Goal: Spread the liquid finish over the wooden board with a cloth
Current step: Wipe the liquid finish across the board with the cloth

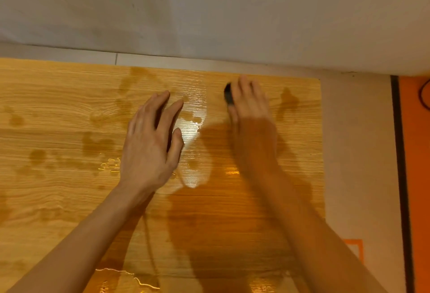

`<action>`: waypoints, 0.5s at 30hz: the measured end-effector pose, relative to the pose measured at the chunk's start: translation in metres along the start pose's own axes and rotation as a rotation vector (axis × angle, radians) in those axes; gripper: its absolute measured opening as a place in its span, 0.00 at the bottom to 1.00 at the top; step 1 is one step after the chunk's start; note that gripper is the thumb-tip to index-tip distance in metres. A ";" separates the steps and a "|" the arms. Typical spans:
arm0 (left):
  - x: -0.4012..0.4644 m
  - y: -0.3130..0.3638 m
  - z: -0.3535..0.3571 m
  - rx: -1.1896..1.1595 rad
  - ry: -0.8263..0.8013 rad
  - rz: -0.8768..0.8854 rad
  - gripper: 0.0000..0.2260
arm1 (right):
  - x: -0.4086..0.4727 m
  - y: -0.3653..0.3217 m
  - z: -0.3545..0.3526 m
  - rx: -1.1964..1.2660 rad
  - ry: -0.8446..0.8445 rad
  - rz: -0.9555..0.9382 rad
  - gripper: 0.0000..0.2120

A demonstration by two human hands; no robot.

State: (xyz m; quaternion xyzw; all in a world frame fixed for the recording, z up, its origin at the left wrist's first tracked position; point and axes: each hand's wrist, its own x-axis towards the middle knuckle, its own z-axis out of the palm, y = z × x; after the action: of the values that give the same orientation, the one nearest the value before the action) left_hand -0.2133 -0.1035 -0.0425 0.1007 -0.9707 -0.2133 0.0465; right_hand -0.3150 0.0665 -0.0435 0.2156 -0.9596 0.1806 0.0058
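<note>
A wide wooden board (58, 106) with pale grain fills the lower part of the view. Darker wet patches and glossy pools of liquid finish (193, 120) are scattered over it. My right hand (251, 115) presses flat near the board's far right part, over a small dark cloth (228, 94) that peeks out at the fingertips' left side. My left hand (151, 143) hovers or rests at the board's middle with fingers apart and nothing in it.
A pale wall (209, 8) rises directly behind the board's far edge. To the right of the board lies a light floor strip (358, 153), then a dark vertical rail (399, 153) and an orange surface (418, 176).
</note>
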 end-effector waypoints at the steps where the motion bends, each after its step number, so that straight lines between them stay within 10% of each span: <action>1: 0.000 0.000 0.000 0.000 0.001 -0.001 0.22 | 0.026 0.003 0.001 0.015 0.013 0.048 0.24; 9: -0.005 0.002 0.001 0.001 -0.023 -0.002 0.22 | -0.086 0.013 -0.015 0.058 -0.005 -0.011 0.30; 15: -0.003 0.001 0.001 0.013 -0.021 0.005 0.22 | 0.033 0.035 -0.017 0.045 -0.012 0.113 0.22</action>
State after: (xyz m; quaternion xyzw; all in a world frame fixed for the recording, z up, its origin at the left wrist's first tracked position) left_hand -0.2111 -0.1013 -0.0433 0.0964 -0.9727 -0.2080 0.0363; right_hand -0.3605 0.0888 -0.0369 0.1621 -0.9660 0.2010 -0.0148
